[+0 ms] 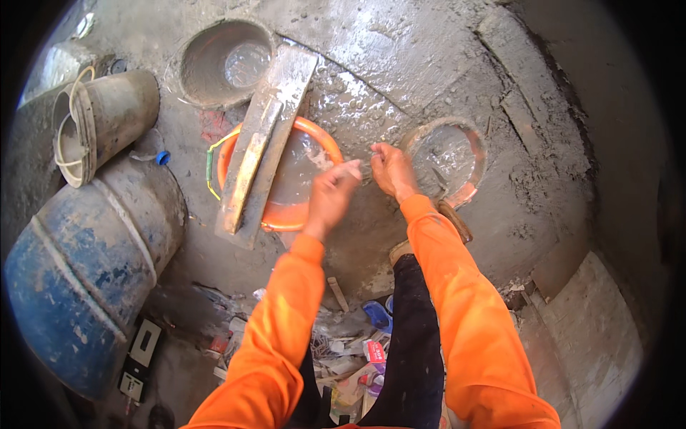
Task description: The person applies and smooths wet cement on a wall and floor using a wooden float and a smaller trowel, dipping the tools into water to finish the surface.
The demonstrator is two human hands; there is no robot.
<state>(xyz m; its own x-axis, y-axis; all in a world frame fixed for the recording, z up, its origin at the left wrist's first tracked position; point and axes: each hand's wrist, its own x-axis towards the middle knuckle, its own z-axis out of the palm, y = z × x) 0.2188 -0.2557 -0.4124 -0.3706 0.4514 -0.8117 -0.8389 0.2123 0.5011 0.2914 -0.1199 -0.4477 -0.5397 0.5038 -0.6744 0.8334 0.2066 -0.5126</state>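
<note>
My left hand (pixel 331 199) is raised over the near right rim of an orange tub (pixel 325 136), its fingers curled and slightly blurred. Close by on the right, my right hand (pixel 392 170) has its fingers bent inward beside a mud-coated round bucket (pixel 468 194). Whatever either hand may hold is too small or hidden to make out. Cloudy grey liquid shows in both the tub and the bucket. A long wooden float (pixel 300 71) with a raised handle rests slantwise across the tub. Beneath my right wrist, a brown wooden handle (pixel 455 221) is partly covered by the orange sleeve.
A grey-coated tub (pixel 191 75) stands at the far left. A dirty pail (pixel 121 107) lies on its side above a large blue drum (pixel 78 279). Mixed litter (pixel 350 357) and a blue shoe-like item (pixel 377 315) lie around my legs. Wet mortar covers the floor (pixel 400 57).
</note>
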